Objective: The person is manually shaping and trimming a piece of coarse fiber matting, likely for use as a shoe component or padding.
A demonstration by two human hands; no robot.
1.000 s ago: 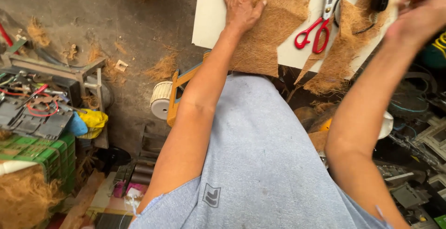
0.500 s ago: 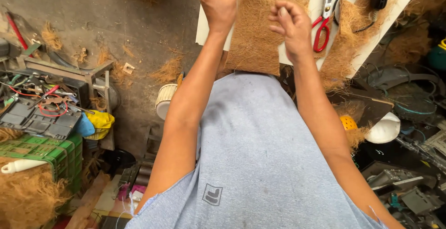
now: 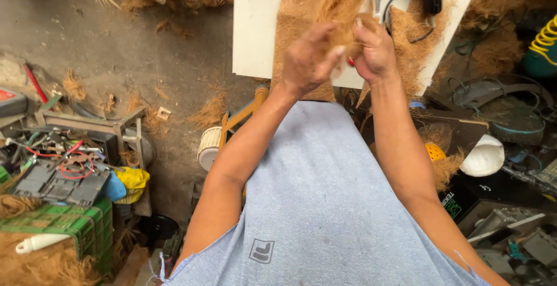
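Brown coconut fibre (image 3: 342,2) rises in a tuft from between your two hands, above the white board (image 3: 255,25) at the far centre; your left hand (image 3: 307,60) and right hand (image 3: 374,51) both pinch the tuft's lower end, fingers curled tight around it; more fibre lies in a flat mat (image 3: 296,7) on the board; a green crate (image 3: 64,222) stands near left; a white shell-shaped cup (image 3: 486,155) lies at right.
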